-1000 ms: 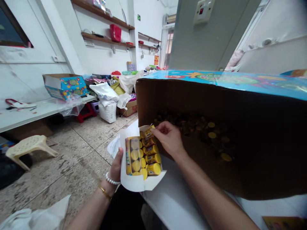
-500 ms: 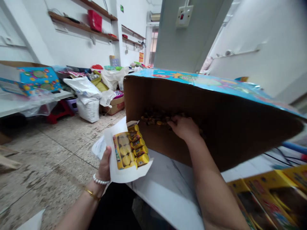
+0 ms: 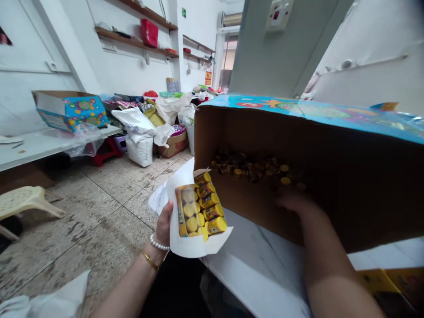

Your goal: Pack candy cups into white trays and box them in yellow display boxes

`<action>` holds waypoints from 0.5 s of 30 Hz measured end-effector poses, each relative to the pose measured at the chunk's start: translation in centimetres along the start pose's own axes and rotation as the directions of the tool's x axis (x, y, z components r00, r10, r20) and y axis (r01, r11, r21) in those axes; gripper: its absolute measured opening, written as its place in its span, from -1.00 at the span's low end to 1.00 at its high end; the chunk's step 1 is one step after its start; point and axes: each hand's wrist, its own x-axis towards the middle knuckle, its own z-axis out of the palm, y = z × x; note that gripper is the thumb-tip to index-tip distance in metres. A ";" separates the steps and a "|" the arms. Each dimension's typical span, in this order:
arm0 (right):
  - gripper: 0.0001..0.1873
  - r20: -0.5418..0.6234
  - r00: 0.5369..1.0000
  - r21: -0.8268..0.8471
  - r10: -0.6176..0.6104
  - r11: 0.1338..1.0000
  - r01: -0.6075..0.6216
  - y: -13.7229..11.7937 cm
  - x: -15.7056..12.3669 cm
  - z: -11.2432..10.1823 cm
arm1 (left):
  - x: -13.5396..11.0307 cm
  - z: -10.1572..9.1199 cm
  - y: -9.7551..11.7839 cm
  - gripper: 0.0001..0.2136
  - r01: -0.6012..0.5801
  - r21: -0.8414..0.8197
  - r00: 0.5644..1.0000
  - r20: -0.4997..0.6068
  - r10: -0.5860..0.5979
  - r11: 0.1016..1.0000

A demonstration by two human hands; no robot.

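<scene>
My left hand (image 3: 164, 223) grips the side of a small white-and-yellow carton (image 3: 180, 212), thumb on its near face. Through its window and open end show several small yellow-capped tubs (image 3: 212, 212) in rows. On the right, a big blue-printed cardboard box (image 3: 238, 117) lies with its dark brown opening toward me. A heap of similar small tubs (image 3: 255, 168) lies inside it. My right hand (image 3: 293, 198) reaches into that box, just in front of the heap; its fingers are blurred and in shadow.
The big box rests on a white marbled table (image 3: 261, 256). Yellow packages (image 3: 394, 282) sit at the lower right. At left are another blue box (image 3: 71, 110) on a table, a cream plastic stool (image 3: 26, 201) and white sacks (image 3: 139, 141).
My right hand has drawn back from the heap of tubs, toward me and to the right within the box. My left hand still holds the carton. The view has turned left.
</scene>
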 end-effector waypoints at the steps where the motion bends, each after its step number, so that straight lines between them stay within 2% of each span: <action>1: -0.86 0.047 0.999 -0.012 -0.015 1.000 0.016 -0.5 0.3 0.1 | 0.0 0.2 -0.1 -0.67 0.002 -0.003 1.000 0.021 -0.002 1.000; 3: -0.81 0.114 0.992 -0.020 -0.050 0.998 0.052 -1.4 0.7 0.4 | -0.1 1.0 -0.1 -0.60 0.053 -0.024 0.994 0.094 -0.050 0.998; 6: -0.79 0.154 0.983 0.012 -0.101 0.995 0.100 -3.0 0.5 0.1 | -0.2 1.9 0.0 -0.45 0.158 -0.051 0.966 0.216 -0.144 0.986; 8: -0.76 0.132 0.982 0.049 -0.131 0.991 0.126 -4.5 -0.5 -0.9 | -0.3 1.8 -0.1 -0.48 0.119 -0.048 0.969 0.224 -0.105 0.992; 11: -0.63 0.045 0.957 0.256 -0.287 0.929 0.267 -7.8 -3.5 -3.3 | -0.4 0.9 -0.4 -0.57 -0.042 -0.017 0.993 0.106 0.044 0.999; 12: -0.66 0.005 0.919 0.390 -0.395 0.847 0.362 -9.2 -4.8 -4.1 | -0.4 0.5 -0.5 -0.58 -0.081 0.003 0.995 0.055 0.080 0.997; 13: -0.69 -0.031 0.857 0.509 -0.515 0.729 0.457 -10.5 -6.2 -4.8 | -0.3 0.3 -0.6 -0.59 -0.103 0.026 0.995 0.011 0.103 0.994; 15: -0.70 -0.070 0.709 0.596 -0.702 0.540 0.594 -13.1 -8.8 -5.7 | -0.2 0.2 -0.6 -0.58 -0.135 0.059 0.990 -0.032 0.137 0.989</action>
